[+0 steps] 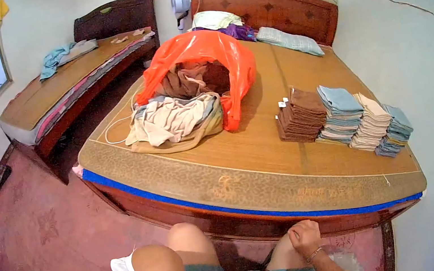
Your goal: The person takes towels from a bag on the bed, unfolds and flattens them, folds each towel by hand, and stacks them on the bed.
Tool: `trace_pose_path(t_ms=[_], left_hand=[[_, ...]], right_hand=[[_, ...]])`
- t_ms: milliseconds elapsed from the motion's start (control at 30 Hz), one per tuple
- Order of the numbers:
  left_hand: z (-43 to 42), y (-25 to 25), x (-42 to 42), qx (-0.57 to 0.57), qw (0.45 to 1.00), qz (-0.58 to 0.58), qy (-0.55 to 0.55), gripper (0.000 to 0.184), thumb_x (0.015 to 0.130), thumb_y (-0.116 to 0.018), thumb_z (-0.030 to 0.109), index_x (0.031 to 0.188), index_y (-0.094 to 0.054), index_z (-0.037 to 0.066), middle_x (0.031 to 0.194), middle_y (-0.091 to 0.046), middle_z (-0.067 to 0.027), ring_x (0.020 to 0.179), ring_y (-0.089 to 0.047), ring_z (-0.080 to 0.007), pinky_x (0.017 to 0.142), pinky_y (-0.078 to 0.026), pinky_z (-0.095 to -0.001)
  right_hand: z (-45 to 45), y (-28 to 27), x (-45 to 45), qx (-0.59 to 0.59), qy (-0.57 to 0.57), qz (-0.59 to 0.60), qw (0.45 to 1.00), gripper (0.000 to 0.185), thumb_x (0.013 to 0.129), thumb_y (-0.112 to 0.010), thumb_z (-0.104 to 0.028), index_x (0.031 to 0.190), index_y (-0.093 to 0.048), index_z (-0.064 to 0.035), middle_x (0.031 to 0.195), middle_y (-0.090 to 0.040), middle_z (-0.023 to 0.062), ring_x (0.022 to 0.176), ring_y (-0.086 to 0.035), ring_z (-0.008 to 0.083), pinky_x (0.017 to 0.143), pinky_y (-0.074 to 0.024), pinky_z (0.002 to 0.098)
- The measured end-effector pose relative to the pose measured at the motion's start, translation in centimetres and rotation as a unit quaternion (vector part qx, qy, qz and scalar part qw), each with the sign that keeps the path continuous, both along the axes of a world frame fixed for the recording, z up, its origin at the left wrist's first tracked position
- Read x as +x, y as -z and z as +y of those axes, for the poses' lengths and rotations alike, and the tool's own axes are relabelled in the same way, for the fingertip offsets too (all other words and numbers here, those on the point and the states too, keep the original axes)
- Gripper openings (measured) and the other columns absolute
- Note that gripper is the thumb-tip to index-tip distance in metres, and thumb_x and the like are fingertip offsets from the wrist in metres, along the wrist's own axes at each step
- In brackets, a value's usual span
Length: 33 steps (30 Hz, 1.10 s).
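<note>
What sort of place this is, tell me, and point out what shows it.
Most likely a bedroom in a home: a large bed with a wooden headboard, a checked pillow on it, and a second, narrower bed under the window side.

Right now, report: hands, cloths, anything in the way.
Right hand on right leg, nothing seen in it; left hand can't be made out. Folded cloths stacked on bed; loose cloths heaped at mouth of red bag. Nothing seen blocking the stacks.
</note>
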<state>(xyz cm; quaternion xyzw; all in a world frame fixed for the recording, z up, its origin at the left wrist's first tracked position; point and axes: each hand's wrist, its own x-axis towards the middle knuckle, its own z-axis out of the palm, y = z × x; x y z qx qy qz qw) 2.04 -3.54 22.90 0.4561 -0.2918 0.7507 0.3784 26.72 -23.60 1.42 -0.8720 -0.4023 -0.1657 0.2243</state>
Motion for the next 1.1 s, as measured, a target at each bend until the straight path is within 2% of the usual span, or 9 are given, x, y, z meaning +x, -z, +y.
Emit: trace_pose_path(t_ms=[133, 167, 200, 233, 267, 467, 700, 867, 1100], left_hand=[[3.9, -1.3, 5.1, 0.102, 0.993, 0.034, 0.054, 0.015, 0.086, -0.052, 0.010, 0.100, -0.055, 0.012, 0.084, -0.049, -0.0012, 0.084, -0.048, -0.0084, 0.080, -0.046, -0.0277], [5.2, -1.2, 5.7, 0.182, 0.902, 0.338, -0.200, 0.011, 0.078, -0.055, 0.012, 0.089, -0.055, 0.012, 0.076, -0.050, -0.0044, 0.073, -0.049, -0.0166, 0.069, -0.042, -0.0314], [6.7, -1.0, 6.8, 0.231, 0.656, 0.581, -0.423, 0.009, 0.070, -0.058, 0.014, 0.078, -0.054, 0.012, 0.068, -0.051, -0.0076, 0.061, -0.049, -0.0247, 0.057, -0.039, -0.0351], [9.3, 0.4, 10.7, 0.183, 0.894, 0.372, -0.170, 0.019, 0.074, -0.056, 0.007, 0.091, -0.058, -0.001, 0.095, -0.057, -0.0136, 0.090, -0.055, -0.0281, 0.080, -0.042, -0.0410], [10.6, 2.6, 16.1, 0.106, 0.922, 0.326, -0.181, 0.017, 0.076, -0.057, 0.004, 0.092, -0.058, -0.002, 0.090, -0.057, -0.0143, 0.089, -0.055, -0.0299, 0.080, -0.042, -0.0389], [22.6, 15.3, 27.4, 0.058, 0.736, 0.605, -0.298, 0.031, 0.075, -0.064, 0.021, 0.101, -0.058, 0.004, 0.095, -0.058, -0.0140, 0.095, -0.054, -0.0333, 0.086, -0.040, -0.0420], [24.3, 17.2, 30.1, 0.067, 0.597, 0.638, -0.482, 0.046, 0.072, -0.066, 0.031, 0.111, -0.053, 0.010, 0.097, -0.060, -0.0098, 0.092, -0.055, -0.0315, 0.089, -0.032, -0.0508], [26.7, 15.3, 32.3, 0.019, 0.611, 0.680, -0.405, 0.028, 0.081, -0.053, 0.030, 0.080, -0.062, 0.004, 0.089, -0.062, -0.0184, 0.082, -0.059, -0.0376, 0.071, -0.045, -0.0490], [35.3, 8.6, 37.7, -0.229, 0.702, 0.642, -0.205, 0.037, 0.083, -0.047, 0.030, 0.098, -0.062, -0.001, 0.104, -0.060, -0.0236, 0.101, -0.055, -0.0372, 0.087, -0.041, -0.0407]], right_hand=[[-0.1, -0.2, -0.4, -0.004, 0.007, -0.005, 1.000, 0.007, 0.072, -0.064, -0.018, 0.070, -0.064, -0.0112, 0.077, -0.064, 0.0029, 0.081, -0.058, 0.0213, 0.078, -0.0408, 0.0381], [-0.1, -0.4, -0.6, -0.017, 0.014, 0.009, 1.000, 0.010, 0.075, -0.063, -0.022, 0.071, -0.065, -0.0119, 0.078, -0.064, 0.0016, 0.083, -0.059, 0.0203, 0.081, -0.0410, 0.0375], [-0.2, -0.4, -0.5, -0.034, 0.017, 0.009, 0.999, 0.011, 0.076, -0.062, -0.022, 0.072, -0.065, -0.0120, 0.079, -0.065, 0.0011, 0.085, -0.059, 0.0199, 0.081, -0.0409, 0.0379], [-0.1, -0.5, -0.5, -0.033, 0.019, 0.007, 0.999, 0.011, 0.076, -0.062, -0.022, 0.072, -0.065, -0.0120, 0.079, -0.065, 0.0011, 0.085, -0.059, 0.0199, 0.081, -0.0409, 0.0379], [0.0, -0.7, -0.5, -0.014, 0.010, 0.001, 1.000, 0.008, 0.073, -0.064, -0.019, 0.070, -0.064, -0.0107, 0.077, -0.064, 0.0032, 0.082, -0.059, 0.0215, 0.077, -0.0415, 0.0380], [-0.5, 0.1, 0.1, -0.006, -0.014, 0.025, 1.000, 0.006, 0.070, -0.064, -0.014, 0.067, -0.063, -0.0081, 0.074, -0.065, 0.0066, 0.076, -0.060, 0.0248, 0.071, -0.0434, 0.0388], [-0.8, 0.5, 0.3, -0.046, 0.013, 0.086, 0.995, 0.013, 0.077, -0.062, -0.022, 0.072, -0.066, -0.0115, 0.081, -0.066, 0.0034, 0.085, -0.060, 0.0212, 0.081, -0.0413, 0.0385], [-0.9, -0.3, 0.3, -0.061, 0.016, 0.095, 0.993, 0.012, 0.076, -0.061, -0.022, 0.073, -0.066, -0.0113, 0.081, -0.066, 0.0043, 0.085, -0.060, 0.0223, 0.080, -0.0412, 0.0382], [-3.6, 0.6, 0.2, -0.023, 0.082, 0.065, 0.994, 0.012, 0.075, -0.062, -0.023, 0.075, -0.064, -0.0110, 0.081, -0.063, 0.0051, 0.087, -0.056, 0.0259, 0.082, -0.0380, 0.0431]])
